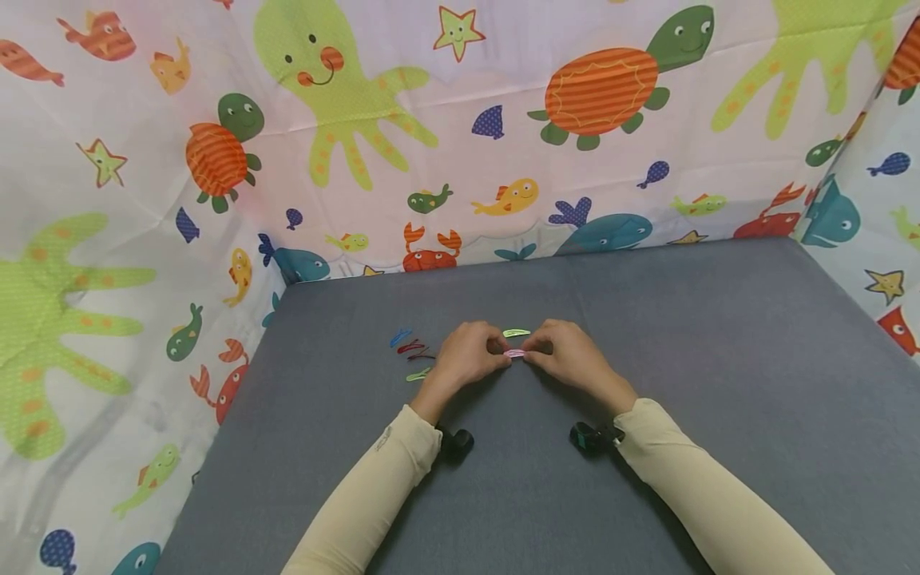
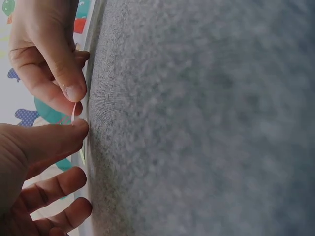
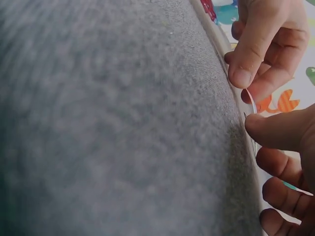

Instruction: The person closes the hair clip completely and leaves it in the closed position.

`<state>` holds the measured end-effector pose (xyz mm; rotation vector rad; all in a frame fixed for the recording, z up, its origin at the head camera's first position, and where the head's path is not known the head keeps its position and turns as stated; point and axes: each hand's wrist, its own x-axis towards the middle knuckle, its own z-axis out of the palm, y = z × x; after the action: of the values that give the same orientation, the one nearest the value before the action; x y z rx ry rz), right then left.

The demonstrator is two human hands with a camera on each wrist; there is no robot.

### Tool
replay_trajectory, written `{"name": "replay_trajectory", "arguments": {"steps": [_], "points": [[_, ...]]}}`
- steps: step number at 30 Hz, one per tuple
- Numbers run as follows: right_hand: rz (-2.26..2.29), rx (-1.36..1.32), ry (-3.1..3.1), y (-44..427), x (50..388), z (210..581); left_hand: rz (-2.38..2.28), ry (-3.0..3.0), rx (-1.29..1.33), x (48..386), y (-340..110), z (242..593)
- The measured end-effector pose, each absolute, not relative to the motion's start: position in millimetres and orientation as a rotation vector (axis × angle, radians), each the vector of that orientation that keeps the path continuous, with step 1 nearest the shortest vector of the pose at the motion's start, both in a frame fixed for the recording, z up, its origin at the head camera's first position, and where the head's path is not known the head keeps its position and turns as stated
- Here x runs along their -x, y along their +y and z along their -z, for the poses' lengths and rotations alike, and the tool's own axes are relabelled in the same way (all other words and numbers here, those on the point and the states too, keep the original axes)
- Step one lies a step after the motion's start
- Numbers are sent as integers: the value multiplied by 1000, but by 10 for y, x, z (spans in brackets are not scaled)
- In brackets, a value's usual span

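Evidently, you have the pink hair clip pinched at both ends, the fingers of your left hand clamped on one tip and those of your right hand on the other. It sits low over the gray tabletop, just nearer you than a yellow-green clip; whether it touches the surface, I can't tell. Expect it to be very light, thin and springy, probably smooth enough to slip. Take it by the narrow ends between thumb and forefinger, pressing gently, since hard squeezing could bend it.
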<state>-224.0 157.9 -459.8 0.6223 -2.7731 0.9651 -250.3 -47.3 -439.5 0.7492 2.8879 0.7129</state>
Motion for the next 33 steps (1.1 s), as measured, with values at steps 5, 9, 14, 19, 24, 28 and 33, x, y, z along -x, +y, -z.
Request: {"name": "replay_trajectory", "arguments": {"steps": [5,9,14,19,24,28,33], "points": [[-940,-575,-2800,1561,2270,4600,-704,2899,-714,2532,-440,4402],[-937,-538,-2820,1549,2285,4597,-690,2907,-697,2547,-424,4411],[-963,-507,-2830,1546,2294,4596,-697,2905,-673,2554,-408,4403],[-992,-480,-2829,1545,2305,4608,-672,2912,-660,2548,-396,4381],[-1011,-463,-2824,1545,2302,4612,-651,2921,-658,2532,-393,4367],[-1024,-459,-2818,1544,2304,4618,-660,2919,-657,2525,-394,4376],[-1033,-456,-2815,1542,2308,4628,-668,2919,-665,2529,-402,4395]]}}
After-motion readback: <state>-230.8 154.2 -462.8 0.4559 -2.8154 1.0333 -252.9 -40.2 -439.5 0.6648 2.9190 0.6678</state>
